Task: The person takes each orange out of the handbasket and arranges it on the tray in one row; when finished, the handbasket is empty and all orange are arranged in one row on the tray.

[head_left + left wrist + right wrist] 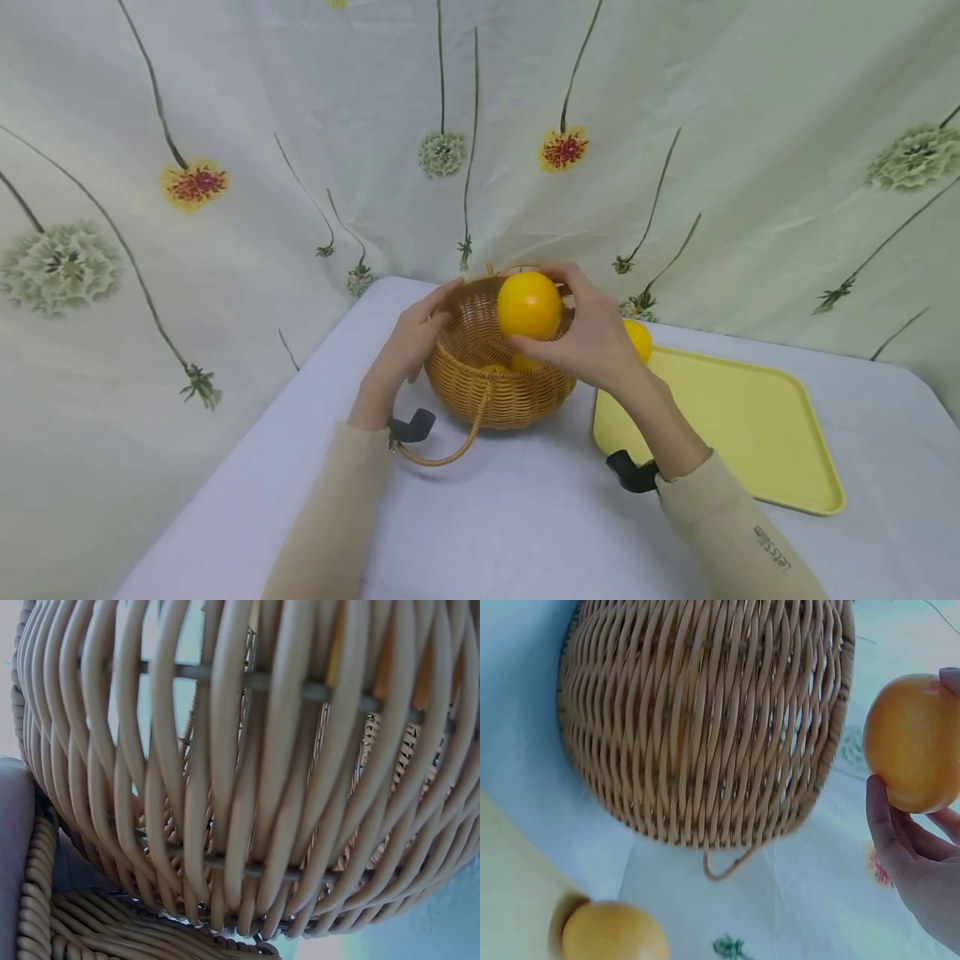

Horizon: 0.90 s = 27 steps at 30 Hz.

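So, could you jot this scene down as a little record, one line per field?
Right hand: holds an orange ball over the wicker basket
Left hand: touches the basket's left rim
Basket contents: at least two more balls, partly visible
Yellow tray: right of the basket, another ball by its far-left corner
Backdrop: flower-print cloth

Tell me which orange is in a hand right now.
The orange held in the right hand, above the wicker basket. The others are unheld: some oranges inside the basket, another orange at the far left corner of the yellow tray.
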Available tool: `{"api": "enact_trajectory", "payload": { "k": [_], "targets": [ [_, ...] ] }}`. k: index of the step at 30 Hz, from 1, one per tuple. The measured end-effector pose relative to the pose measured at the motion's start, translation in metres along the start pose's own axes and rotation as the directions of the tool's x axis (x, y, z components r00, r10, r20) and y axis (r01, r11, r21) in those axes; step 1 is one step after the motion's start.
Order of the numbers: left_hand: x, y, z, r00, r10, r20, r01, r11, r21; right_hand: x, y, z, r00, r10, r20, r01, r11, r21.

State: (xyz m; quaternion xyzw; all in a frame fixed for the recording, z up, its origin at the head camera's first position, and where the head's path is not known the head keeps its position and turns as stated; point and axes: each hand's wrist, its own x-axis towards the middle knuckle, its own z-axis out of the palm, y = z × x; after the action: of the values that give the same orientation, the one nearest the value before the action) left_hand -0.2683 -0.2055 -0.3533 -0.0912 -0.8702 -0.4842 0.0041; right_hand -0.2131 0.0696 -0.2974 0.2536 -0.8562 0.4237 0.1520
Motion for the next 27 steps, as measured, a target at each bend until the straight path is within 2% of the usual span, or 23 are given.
{"api": "enact_trajectory", "payload": {
  "k": [4,10,16,27],
  "targets": [
    [0.001,0.000,0.000,1.000,0.007,-0.006,-0.007,1.000,0.018,-0.019,0.013,-0.023,0.997,0.004,-0.075,-0.004,1.000,-0.001],
    [0.001,-0.001,0.000,1.000,0.030,-0.004,-0.030,0.999,0.030,-0.044,0.043,-0.050,0.978,0.114,-0.174,-0.120,0.992,-0.028],
    [-0.003,-0.004,-0.004,0.999,0.052,-0.014,-0.052,0.998,0.032,-0.052,0.064,-0.068,0.954,0.162,-0.252,-0.185,0.980,-0.071],
    [-0.001,-0.004,-0.002,0.998,0.065,0.002,-0.065,0.997,0.032,-0.064,0.097,-0.084,0.899,0.313,-0.307,-0.350,0.934,-0.075]
  ]
}}
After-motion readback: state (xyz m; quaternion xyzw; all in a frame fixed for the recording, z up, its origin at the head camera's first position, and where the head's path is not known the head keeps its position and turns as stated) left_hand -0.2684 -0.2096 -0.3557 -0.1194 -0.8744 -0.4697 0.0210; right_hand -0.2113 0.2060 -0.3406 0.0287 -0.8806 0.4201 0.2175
